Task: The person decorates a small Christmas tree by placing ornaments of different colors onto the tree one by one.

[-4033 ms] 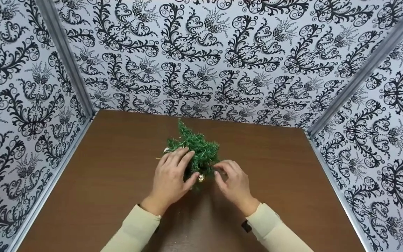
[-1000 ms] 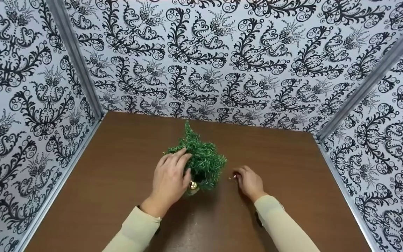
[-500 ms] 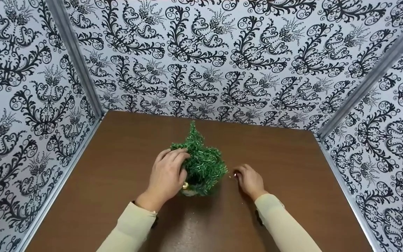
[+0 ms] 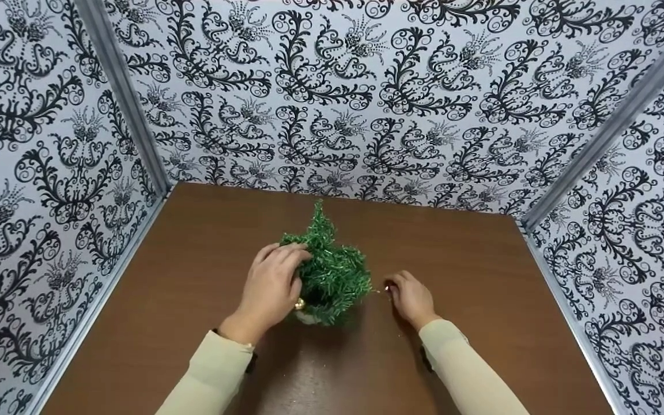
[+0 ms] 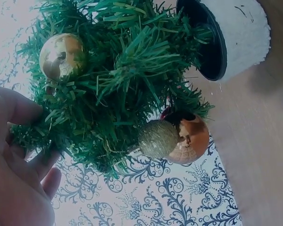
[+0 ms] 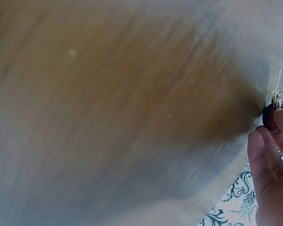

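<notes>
A small green artificial Christmas tree (image 4: 338, 276) stands on the brown table in the head view. My left hand (image 4: 271, 285) grips one of its branches on the left side, thumb and fingers around the tip in the left wrist view. Hanging on the tree are a shiny gold bauble (image 5: 61, 56), a glittery gold bauble (image 5: 158, 139) and a copper-coloured bauble (image 5: 193, 141). Right of the tree, my right hand (image 4: 412, 297) pinches a small dark red bauble (image 6: 270, 117) with a gold cap and a thin string loop, close to the tabletop.
The tree's white pot (image 5: 245, 37) has a dark inside. Patterned black-and-white walls (image 4: 332, 104) with grey corner strips enclose the table (image 4: 222, 230) at the back and sides. Tiny specks lie on the tabletop.
Over four seconds my right hand has moved from the tree to the right and now holds the red bauble. My left hand has turned the tree slightly, shifting the front gold bauble left.
</notes>
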Motion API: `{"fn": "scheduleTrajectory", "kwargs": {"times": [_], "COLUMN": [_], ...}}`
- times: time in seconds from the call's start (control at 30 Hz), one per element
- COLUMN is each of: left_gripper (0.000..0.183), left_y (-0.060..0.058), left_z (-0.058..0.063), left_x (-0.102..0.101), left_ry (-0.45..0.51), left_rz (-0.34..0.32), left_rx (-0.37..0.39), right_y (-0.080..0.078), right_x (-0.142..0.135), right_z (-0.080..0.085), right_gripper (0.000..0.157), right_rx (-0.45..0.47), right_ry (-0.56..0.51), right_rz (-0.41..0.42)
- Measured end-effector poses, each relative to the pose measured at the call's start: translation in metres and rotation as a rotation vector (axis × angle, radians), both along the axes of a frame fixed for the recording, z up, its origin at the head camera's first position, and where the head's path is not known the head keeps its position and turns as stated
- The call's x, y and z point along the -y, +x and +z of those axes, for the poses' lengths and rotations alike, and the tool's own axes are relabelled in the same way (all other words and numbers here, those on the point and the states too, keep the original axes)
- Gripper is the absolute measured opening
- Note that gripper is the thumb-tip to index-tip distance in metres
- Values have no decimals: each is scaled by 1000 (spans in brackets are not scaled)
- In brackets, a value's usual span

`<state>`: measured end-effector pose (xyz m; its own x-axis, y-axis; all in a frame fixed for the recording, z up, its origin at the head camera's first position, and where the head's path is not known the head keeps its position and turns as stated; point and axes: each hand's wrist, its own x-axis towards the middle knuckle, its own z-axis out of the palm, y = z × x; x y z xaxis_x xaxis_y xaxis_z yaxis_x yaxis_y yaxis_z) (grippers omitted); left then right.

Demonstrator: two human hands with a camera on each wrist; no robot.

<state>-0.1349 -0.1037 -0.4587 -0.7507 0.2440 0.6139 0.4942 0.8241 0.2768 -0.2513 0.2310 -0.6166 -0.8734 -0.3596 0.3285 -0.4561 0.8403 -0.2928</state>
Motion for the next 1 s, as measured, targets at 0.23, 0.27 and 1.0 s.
{"fn": "scheduleTrajectory", "kwargs": {"times": [0.23,0.27,1.0], "left_gripper": [34,34,33], "left_y": [0,0,2], "left_z": [1,0,-1], "left_x": [1,1,2], "left_ry": [10,12,-45], "left_rz": [-2,-4,3], "left_rx": [-8,-12,-42], "right_y": [-1,-1,-2], "right_x": [0,0,1], "right_z": [1,1,3], "right_gripper": [24,24,24], "right_rx": [18,20,22], "right_ry": [-10,-12,-27], "right_rz": [-4,-6,21]}}
